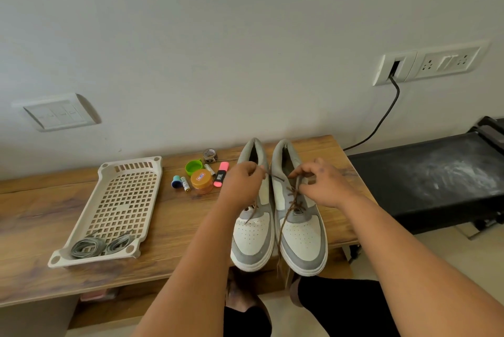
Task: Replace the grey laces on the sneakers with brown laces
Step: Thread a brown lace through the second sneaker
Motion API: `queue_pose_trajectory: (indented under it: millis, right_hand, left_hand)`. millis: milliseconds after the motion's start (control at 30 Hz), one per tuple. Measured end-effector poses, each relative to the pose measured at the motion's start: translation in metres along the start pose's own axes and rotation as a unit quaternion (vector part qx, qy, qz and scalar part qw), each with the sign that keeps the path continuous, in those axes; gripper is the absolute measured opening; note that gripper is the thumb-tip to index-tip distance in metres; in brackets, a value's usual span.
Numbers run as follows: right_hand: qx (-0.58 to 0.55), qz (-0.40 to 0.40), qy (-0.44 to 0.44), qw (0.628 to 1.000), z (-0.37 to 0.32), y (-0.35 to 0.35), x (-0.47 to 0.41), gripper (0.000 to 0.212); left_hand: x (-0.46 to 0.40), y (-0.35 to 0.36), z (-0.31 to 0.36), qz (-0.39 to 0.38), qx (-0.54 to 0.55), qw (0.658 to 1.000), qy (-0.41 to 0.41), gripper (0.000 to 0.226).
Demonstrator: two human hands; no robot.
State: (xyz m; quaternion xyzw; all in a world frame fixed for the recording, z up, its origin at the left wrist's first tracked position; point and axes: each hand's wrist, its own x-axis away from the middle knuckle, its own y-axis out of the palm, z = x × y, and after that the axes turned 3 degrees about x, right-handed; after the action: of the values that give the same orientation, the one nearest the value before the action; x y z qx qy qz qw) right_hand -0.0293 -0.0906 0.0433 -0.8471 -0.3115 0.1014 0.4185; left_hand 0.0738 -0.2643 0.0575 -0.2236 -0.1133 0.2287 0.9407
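Two grey and white sneakers stand side by side on the wooden table, toes toward me: the left sneaker [252, 238] and the right sneaker [302, 238]. A brown lace [293, 201] runs crisscross through the right sneaker's eyelets, and a loose end hangs over its toe past the table edge. My left hand [242, 181] pinches one brown lace end near the top of the shoes. My right hand [324, 184] pinches the lace at the right sneaker's upper eyelets. Two coiled grey laces [101, 246] lie in the near end of a beige basket [122, 170].
Left of the shoes lie small items: a pink highlighter [221, 178], an orange-lidded jar [201, 180], a green cap [194, 167], batteries and a small tin. A black treadmill [436, 173] stands to the right. A black cable [381, 118] hangs from the wall socket.
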Motion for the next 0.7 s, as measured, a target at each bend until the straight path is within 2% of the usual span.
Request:
queue_pose_trajectory:
  millis: [67, 100, 167, 333, 400, 533, 700]
  right_hand:
    - [0.000, 0.008, 0.002, 1.000, 0.000, -0.001, 0.000, 0.027]
    - [0.001, 0.016, 0.003, 1.000, 0.000, -0.002, 0.000, 0.028]
    - [0.003, 0.029, 0.006, 1.000, -0.001, -0.001, 0.000, 0.028]
    - [0.006, 0.041, 0.009, 0.999, -0.001, 0.000, 0.000, 0.027]
    - [0.011, 0.044, 0.005, 0.999, 0.000, 0.000, 0.000, 0.027]
    - [0.017, 0.042, 0.002, 0.999, 0.000, 0.001, 0.000, 0.023]
    - [0.015, 0.039, -0.001, 0.999, -0.001, -0.001, 0.000, 0.025]
  left_hand:
    - [-0.002, 0.001, -0.005, 0.043, -0.190, 0.980, 0.039, 0.031]
    - [-0.002, 0.002, -0.004, 0.068, -0.248, 0.965, 0.058, 0.030]
    - [0.000, 0.009, 0.000, 0.090, -0.297, 0.947, 0.082, 0.032]
    - [0.001, 0.037, -0.001, 0.030, -0.374, 0.918, 0.129, 0.037]
    - [-0.001, 0.041, -0.004, 0.034, -0.380, 0.915, 0.135, 0.034]
    - [-0.003, 0.036, -0.005, 0.047, -0.297, 0.946, 0.117, 0.030]
    - [-0.003, 0.029, -0.005, 0.013, -0.204, 0.977, 0.065, 0.025]
